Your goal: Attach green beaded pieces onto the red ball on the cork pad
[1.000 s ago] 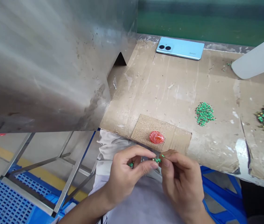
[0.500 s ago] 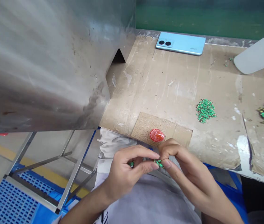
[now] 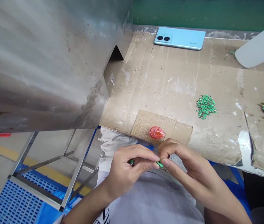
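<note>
Just below a speckled tan cardboard pad (image 3: 147, 124), two bare hands work close together. Left hand (image 3: 128, 175) and right hand (image 3: 183, 160) both curled nearly shut, a small green piece (image 3: 161, 164) pinched between their fingertips (image 3: 155, 157). Second green bit (image 3: 131, 161) tucked in the left fingers. On the pad, a round glossy red disc (image 3: 157, 133). Right of the pad, a small heap of green bits (image 3: 206, 106); beyond the pad, a light-blue smartphone (image 3: 179, 38).

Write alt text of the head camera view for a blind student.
The left hand and right hand pinch small green pieces at a cardboard-covered bench's edge. On the bench lie a red disc on a speckled pad, green heaps, and a light-blue phone.
</note>
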The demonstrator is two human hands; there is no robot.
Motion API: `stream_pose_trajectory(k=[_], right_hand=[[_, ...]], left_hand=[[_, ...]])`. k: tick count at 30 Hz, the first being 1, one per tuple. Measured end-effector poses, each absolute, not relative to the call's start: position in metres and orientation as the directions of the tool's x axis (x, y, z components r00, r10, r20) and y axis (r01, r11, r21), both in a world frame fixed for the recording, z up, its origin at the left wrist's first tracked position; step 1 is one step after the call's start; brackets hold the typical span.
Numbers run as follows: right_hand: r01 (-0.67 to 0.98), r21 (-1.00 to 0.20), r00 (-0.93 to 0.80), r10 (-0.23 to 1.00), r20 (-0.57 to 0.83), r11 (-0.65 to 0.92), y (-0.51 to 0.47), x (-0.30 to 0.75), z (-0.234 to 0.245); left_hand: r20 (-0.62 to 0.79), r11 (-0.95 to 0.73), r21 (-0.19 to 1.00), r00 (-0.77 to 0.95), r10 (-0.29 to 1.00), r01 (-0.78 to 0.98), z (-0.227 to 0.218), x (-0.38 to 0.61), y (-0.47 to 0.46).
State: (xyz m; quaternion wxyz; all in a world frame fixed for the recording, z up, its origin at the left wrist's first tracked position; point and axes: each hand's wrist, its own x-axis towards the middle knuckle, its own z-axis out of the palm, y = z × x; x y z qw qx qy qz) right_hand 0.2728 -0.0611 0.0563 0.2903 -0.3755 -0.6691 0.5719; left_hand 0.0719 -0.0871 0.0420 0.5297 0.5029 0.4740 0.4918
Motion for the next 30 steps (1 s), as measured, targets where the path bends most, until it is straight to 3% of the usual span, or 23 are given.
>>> stream_pose_trajectory(k=[17, 30], right_hand=[[0.137, -0.989, -0.529, 0.848, -0.026, 0.055, -0.059, 0.274, 0.057], [0.207, -0.975, -0.602, 0.796, -0.066, 0.076, -0.053, 0.278, 0.068]], left_hand=[[-0.057, 0.066, 0.993, 0.097, 0.994, -0.095, 0.042, 0.072, -0.089], [0.087, -0.081, 0.995, 0.118, 0.989, -0.05, 0.041, 0.072, -0.089]])
